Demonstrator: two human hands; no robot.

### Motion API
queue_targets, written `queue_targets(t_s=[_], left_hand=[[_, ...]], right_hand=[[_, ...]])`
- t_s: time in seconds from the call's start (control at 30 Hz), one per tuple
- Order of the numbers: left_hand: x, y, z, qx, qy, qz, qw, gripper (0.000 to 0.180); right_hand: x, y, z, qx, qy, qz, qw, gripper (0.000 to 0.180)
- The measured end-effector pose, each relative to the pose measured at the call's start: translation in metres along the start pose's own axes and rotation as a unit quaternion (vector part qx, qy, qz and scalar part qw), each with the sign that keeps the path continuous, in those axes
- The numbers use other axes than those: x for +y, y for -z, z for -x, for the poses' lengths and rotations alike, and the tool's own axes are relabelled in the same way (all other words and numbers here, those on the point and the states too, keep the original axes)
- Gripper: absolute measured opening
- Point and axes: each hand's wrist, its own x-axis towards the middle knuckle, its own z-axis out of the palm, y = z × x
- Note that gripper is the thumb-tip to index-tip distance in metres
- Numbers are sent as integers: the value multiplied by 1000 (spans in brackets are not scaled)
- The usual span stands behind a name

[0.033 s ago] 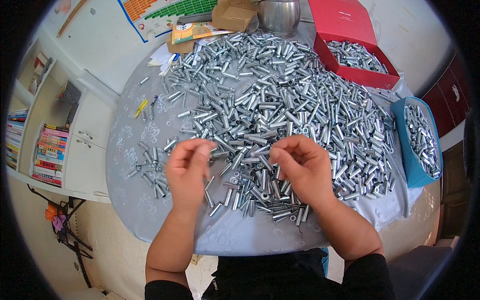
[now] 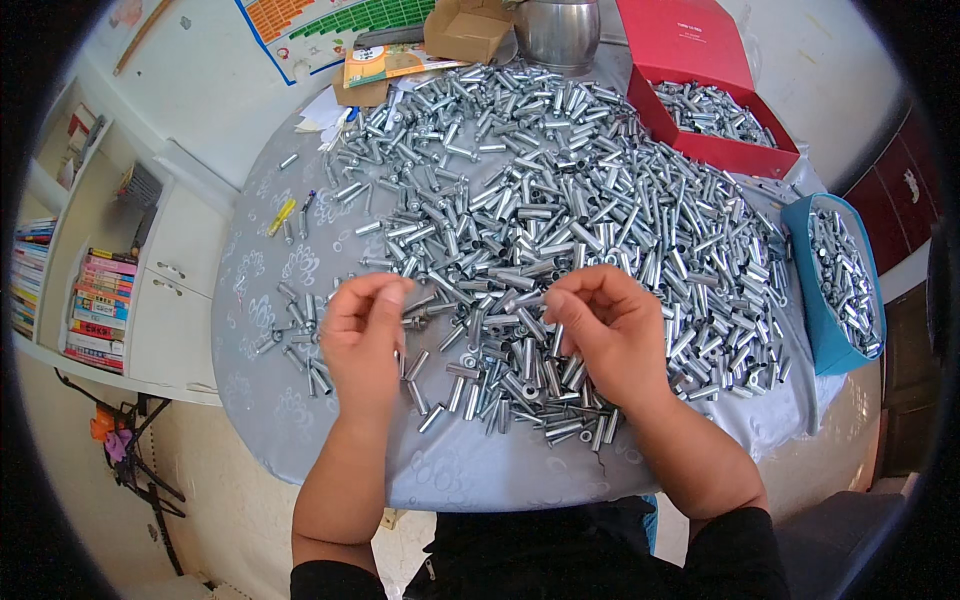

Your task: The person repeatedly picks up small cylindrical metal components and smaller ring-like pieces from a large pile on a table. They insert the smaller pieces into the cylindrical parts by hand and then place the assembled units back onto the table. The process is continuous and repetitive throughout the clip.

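Observation:
My left hand is above the near left part of a pile of silvery metal sleeves and bolts. Its thumb and forefinger are pinched together, and whatever lies between them is hidden. Opposite it, my right hand has its thumb and forefinger closed on a small metal piece that points left from the fingertips. Whether that piece is a bolt or a sleeve is hard to make out. Below and between the hands, loose sleeves lie on the grey tablecloth. Some bolts form a small group left of my left hand.
Metal pieces fill a red box at the back right and a blue fabric bin at the right edge. Behind the pile stand a metal pot and a cardboard box. A yellow object lies at the left on the tablecloth.
My left hand has shifted slightly left, away from my right hand, leaving a wider gap. My right hand has barely moved and its pinch remains.

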Motion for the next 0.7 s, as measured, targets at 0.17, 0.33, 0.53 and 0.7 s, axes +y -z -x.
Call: queue_targets(t_s=[0.17, 0.33, 0.53, 0.7], left_hand=[[-16, 19, -13, -41, -102, -205, 972, 12], [-19, 13, -13, -177, -258, -390, 866, 22], [-23, 2, -7, -199, -243, -419, 852, 28], [-19, 2, -3, -165, -122, -181, 962, 25]], right_hand=[[-3, 0, -4, 82, 3, -49, 995, 7], [-12, 0, -6, 215, 115, -103, 964, 20], [-6, 1, 1, 127, 77, -75, 986, 19], [-1, -2, 1, 80, 36, -50, 995, 13]])
